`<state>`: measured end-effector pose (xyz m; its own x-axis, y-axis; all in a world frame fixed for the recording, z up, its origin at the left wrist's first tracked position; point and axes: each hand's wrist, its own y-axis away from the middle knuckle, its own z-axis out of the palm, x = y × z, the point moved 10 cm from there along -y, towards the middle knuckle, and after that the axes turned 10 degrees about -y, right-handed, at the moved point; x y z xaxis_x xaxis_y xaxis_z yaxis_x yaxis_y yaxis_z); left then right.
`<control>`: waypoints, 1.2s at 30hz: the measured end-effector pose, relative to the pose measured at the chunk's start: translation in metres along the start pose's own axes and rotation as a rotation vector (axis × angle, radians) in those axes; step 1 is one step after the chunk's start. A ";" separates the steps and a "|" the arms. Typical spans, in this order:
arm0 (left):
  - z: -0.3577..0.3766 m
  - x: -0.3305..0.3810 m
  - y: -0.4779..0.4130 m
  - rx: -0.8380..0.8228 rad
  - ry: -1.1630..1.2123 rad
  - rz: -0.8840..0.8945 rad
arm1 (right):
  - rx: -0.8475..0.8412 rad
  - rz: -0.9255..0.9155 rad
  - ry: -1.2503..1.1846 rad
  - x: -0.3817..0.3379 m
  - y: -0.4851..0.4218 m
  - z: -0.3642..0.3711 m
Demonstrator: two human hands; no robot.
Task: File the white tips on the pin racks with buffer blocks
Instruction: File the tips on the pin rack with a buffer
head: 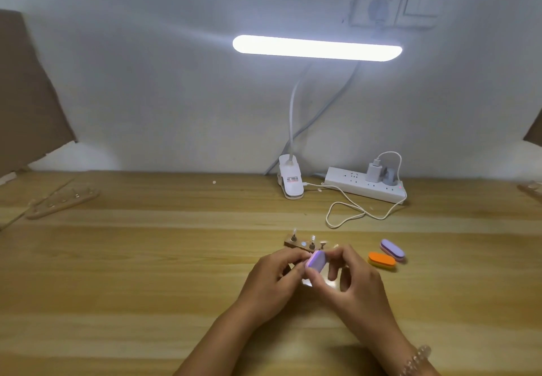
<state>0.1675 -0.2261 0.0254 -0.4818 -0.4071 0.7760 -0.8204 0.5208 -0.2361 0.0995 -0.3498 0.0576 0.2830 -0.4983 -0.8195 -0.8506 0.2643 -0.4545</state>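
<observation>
A small wooden pin rack (299, 245) with clear white tips on its pins lies on the wooden table (146, 258) just beyond my hands. My right hand (352, 284) pinches a purple buffer block (316, 259) between thumb and fingers, close to the rack's near end. Coming in from the left, my left hand (272, 278) has its fingers curled at the rack's near edge, right against the block. What lies under the fingers is hidden.
An orange buffer block (381, 259) and a second purple block (393, 249) lie to the right. A longer pin rack (63, 202) sits far left. The clip lamp base (290, 182), power strip (366, 185) and looped cable (352, 214) are at the back.
</observation>
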 end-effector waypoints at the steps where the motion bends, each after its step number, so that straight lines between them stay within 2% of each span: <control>1: -0.001 0.001 -0.001 0.004 0.007 -0.002 | -0.011 0.007 -0.010 0.000 0.001 0.001; 5: -0.008 0.004 -0.003 0.055 0.056 0.034 | 0.150 0.101 -0.034 0.014 -0.005 -0.019; 7: -0.011 0.003 -0.003 0.088 0.092 0.026 | 0.187 0.073 -0.018 0.011 -0.003 -0.022; 12: -0.005 0.000 -0.003 0.055 0.045 0.015 | 0.024 -0.052 0.059 -0.007 0.002 0.000; 16: -0.006 -0.006 -0.004 0.082 0.026 -0.006 | 0.117 -0.024 0.174 -0.003 -0.001 -0.012; 20: -0.010 -0.004 -0.002 0.103 0.019 0.015 | 0.055 -0.079 0.222 -0.010 0.005 -0.001; 24: -0.012 0.001 0.000 0.146 -0.073 0.042 | 0.153 0.018 0.192 0.003 -0.001 -0.015; 29: -0.017 0.001 0.002 0.174 -0.098 0.031 | 0.045 -0.059 0.254 -0.007 0.005 0.000; 33: -0.016 0.002 0.003 0.178 -0.115 0.055 | 0.129 -0.003 0.226 0.000 0.000 -0.011; 36: -0.015 0.002 0.003 0.160 -0.122 0.058 | 0.056 -0.061 0.273 -0.007 0.005 -0.001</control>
<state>0.1687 -0.2141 0.0354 -0.5550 -0.4729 0.6843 -0.8241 0.4243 -0.3752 0.0931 -0.3459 0.0612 0.1971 -0.7165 -0.6691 -0.8078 0.2681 -0.5250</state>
